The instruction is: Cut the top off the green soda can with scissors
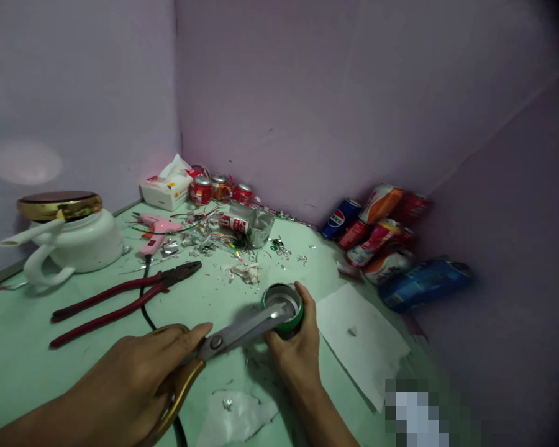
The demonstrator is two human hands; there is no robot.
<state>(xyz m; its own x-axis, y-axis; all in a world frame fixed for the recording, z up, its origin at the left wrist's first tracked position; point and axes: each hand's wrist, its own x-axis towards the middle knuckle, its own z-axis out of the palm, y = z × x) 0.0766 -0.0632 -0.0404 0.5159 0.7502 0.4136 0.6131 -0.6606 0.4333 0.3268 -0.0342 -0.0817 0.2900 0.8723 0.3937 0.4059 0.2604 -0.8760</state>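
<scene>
My left hand is closed round the gold handles of a large pair of scissors. Their blades point to the right, and the tips lie over the open mouth of a green cut can. My right hand grips this can from the right, thumb in front and fingers behind it. The can's inside is silver, with its opening tilted towards me. Whether the blades touch its rim I cannot tell. To the left lie pliers with red handles.
Behind are a pink glue gun, metal scraps, a cut clear cup, small red cans and a tissue box. A white teapot stands left. Stacked drink cans and white paper are right.
</scene>
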